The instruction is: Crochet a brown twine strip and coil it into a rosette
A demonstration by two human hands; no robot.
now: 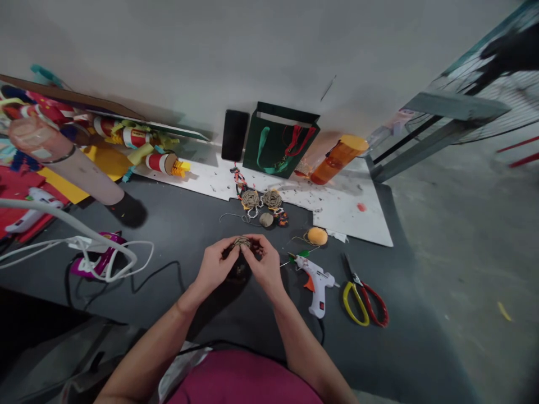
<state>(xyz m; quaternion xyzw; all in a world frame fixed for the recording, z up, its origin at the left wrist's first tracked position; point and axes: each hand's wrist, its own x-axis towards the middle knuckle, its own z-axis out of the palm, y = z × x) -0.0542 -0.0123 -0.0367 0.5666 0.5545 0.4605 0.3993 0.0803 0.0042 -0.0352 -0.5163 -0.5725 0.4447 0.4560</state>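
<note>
Between my left hand (217, 261) and my right hand (265, 264) is a small coiled cord rosette (242, 241), brownish grey, held above the dark table. Both thumbs press on its near side, and the fingers curl round its edges. Something dark hangs or lies below it, too shaded to make out. Just beyond my hands lie two similar rosettes, a left one (251, 198) and a right one (272, 198), with beads by them. A small ball of grey twine (266, 219) lies nearer. Right of my right hand rests a white glue gun (318, 280).
Scissors (361, 297) with yellow and red handles lie at the right, near an orange ball of thread (317, 236). A dark green gift bag (280, 140), a phone (234, 134) and an orange cylinder (339, 160) stand along the back. White cables (126, 252) loop at the left.
</note>
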